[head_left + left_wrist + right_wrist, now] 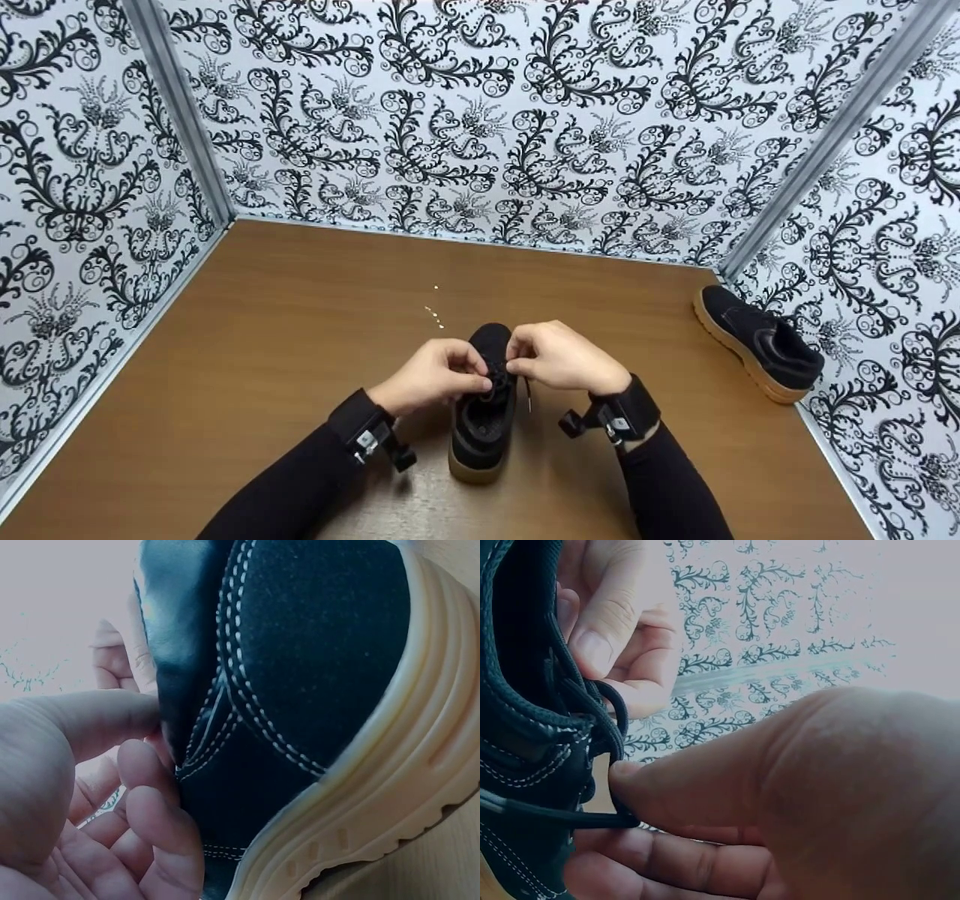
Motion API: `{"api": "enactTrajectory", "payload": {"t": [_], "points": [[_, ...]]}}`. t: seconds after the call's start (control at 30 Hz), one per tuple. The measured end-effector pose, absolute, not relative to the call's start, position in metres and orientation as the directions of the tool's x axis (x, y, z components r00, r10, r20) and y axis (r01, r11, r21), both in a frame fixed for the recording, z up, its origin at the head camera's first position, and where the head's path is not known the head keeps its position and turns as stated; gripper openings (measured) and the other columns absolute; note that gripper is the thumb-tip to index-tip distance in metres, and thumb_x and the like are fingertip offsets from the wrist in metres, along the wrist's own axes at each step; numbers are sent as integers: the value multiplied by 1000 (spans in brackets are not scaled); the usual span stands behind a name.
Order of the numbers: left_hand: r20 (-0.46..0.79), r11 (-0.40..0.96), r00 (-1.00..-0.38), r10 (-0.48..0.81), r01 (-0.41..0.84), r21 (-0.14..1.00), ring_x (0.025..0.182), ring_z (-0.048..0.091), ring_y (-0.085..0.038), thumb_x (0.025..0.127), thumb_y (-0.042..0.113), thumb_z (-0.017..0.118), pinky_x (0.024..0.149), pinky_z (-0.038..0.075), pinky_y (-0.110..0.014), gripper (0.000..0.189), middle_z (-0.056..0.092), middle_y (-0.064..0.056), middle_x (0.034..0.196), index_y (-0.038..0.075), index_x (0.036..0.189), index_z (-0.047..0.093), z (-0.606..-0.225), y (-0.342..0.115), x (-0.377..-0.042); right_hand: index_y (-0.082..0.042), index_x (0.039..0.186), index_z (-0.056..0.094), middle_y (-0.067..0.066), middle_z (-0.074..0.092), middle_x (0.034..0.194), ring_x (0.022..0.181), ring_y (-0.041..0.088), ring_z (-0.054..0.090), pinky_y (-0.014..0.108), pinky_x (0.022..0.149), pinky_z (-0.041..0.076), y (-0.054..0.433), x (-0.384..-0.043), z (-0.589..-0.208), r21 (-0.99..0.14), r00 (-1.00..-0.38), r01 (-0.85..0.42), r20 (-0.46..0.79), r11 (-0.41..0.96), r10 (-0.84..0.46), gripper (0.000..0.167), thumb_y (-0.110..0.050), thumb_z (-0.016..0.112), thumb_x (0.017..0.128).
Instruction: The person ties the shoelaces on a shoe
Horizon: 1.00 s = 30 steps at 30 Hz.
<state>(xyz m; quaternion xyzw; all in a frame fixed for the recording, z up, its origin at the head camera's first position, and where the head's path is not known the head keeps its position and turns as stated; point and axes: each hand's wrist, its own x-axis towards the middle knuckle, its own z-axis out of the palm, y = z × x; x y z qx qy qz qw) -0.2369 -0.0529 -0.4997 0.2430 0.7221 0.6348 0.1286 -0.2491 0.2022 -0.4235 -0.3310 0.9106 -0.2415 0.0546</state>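
A black lace-up shoe (491,337) with a tan sole stands upright on the wooden table, toe pointing away from me. White double stitching runs along its side (322,652) in the left wrist view. Over the lacing, my left hand (435,375) pinches the dark shoelace between thumb and fingers. From the other side my right hand (566,356) grips a bend of the shoelace (617,742) between thumb and forefinger. A loose lace end (529,401) hangs beside the shoe under the right hand. Parts of the lacing are hidden behind my fingers.
A matching black shoe (757,349) lies at the far right, against the patterned side wall. Small bright specks (441,326) show on the table (322,300) beyond the left hand. Black-and-white patterned panels (450,135) enclose the table at the back and sides.
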Motion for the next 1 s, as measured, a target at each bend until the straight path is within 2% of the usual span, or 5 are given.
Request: {"api": "enactTrajectory", "payload": {"t": [0.3, 0.53, 0.83, 1.0], "points": [[125, 80, -845, 520, 193, 978, 60, 57, -8, 93, 15, 90, 52, 49, -23, 15, 75, 3, 87, 6, 101, 80, -500, -53, -238, -19, 97, 81, -13, 70, 84, 72, 7, 61, 32, 69, 53, 202, -249, -423, -454, -765, -588, 42, 670, -643, 10, -20, 77, 106], [125, 84, -845, 520, 196, 977, 60, 56, -8, 94, 15, 91, 52, 49, -23, 15, 75, 2, 88, 6, 100, 81, -500, -53, -237, -20, 96, 82, -14, 72, 85, 71, 7, 62, 31, 66, 53, 202, -247, -421, -475, -772, -564, 11, 676, -636, 15, -33, 82, 103], [120, 90, -849, 514, 192, 977, 59, 56, -8, 93, 15, 90, 51, 48, -23, 14, 76, 2, 87, 6, 100, 81, -500, -52, -237, -17, 93, 81, -14, 73, 85, 76, 7, 64, 31, 72, 55, 197, -244, -421, -467, -769, -576, 32, 671, -638, 3, -18, 83, 96], [138, 92, -845, 516, 215, 972, 60, 57, -9, 94, 15, 90, 52, 49, -23, 14, 75, 2, 86, 7, 99, 81, -500, -53, -237, -14, 90, 81, -14, 71, 82, 74, 7, 61, 29, 69, 53, 195, -244, -422, -470, -754, -601, 66, 646, -654, 5, -9, 82, 93]]}}
